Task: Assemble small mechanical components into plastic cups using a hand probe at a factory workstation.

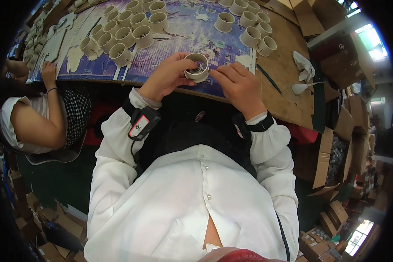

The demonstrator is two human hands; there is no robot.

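My left hand (167, 76) grips a cream-coloured round cup-shaped housing (197, 76) over the near edge of the table, with its thumb reaching into the opening. Small dark and metallic parts show inside the housing, too small to make out. My right hand (241, 87) is closed in a pinch against the housing's right side; whatever lies between its fingertips is too small to name. Beyond my hands, several similar housings (143, 37) stand in a group at the left, filled with small parts and trailing thin reddish wires. More housings (251, 37) stand at the right.
A purple printed board (179, 43) covers much of the table. On the brown surface to the right lie a dark pen-like stick (269, 80), a crumpled white tissue (304, 66) and a white nozzle-tipped piece (299, 88). At left sits a co-worker (35, 113). Cardboard boxes (323, 157) stand at right.
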